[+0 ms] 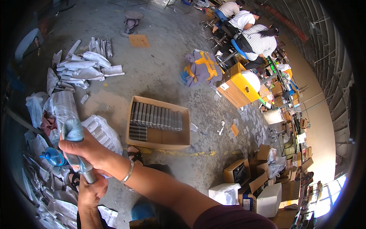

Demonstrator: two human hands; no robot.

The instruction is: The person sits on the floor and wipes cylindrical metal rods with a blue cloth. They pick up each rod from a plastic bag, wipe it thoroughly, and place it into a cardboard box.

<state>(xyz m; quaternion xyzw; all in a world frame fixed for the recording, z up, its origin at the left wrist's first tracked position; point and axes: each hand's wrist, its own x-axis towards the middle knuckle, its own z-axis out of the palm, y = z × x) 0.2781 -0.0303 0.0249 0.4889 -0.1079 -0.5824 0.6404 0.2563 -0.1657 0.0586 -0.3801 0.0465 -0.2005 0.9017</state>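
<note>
My right hand (88,149), with a bangle at its wrist, is wrapped round a pale blue-grey cloth (73,130). The cloth covers much of a grey metal-looking tube (89,176), whose lower end shows below it. Under that end my left hand (92,189) is closed on the tube, fingers curled round it. To the right of my hands, an open cardboard box (164,145) stands on the floor. Dark grey tubes (156,115) lie side by side in it, filling its far part and near left corner. Whether the tube in my hands matches them I cannot tell.
A bottle (54,157) with a blue cap is beside my hands. Crumpled paper (42,187) and plastic bags lie at left; paper rolls (82,65) lie farther off. Cartons (259,179) stand at right. Several people (259,42) sit along a cluttered bench at far right.
</note>
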